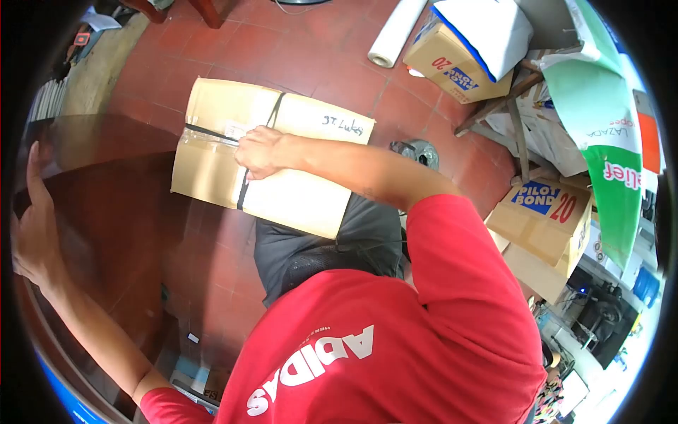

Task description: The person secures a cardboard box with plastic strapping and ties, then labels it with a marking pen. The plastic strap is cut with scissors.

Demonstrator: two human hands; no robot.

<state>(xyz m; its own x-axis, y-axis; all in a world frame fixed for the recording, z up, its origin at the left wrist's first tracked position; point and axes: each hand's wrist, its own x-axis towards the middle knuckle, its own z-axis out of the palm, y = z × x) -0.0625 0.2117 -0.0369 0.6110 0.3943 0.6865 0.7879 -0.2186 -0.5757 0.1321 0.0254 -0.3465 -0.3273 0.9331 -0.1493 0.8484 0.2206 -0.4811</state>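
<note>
My right hand is closed around the black strap of a tan cardboard box, where the straps cross near a small label. The box hangs tilted in front of my dark shorts, over the tiled floor. Handwriting in black marker shows near one corner of it, and clear tape runs along one side. Over at the far left, my left hand is at a dark brown glossy surface, one finger stretched out and nothing visible in it. Some of its fingers are hidden at the dark edge of the view.
Red tiles cover the floor. A white roll lies at the top, beside a Pilot Bond carton with white sheets on it. More cartons stand at the right, near a wooden stand and a green-white banner.
</note>
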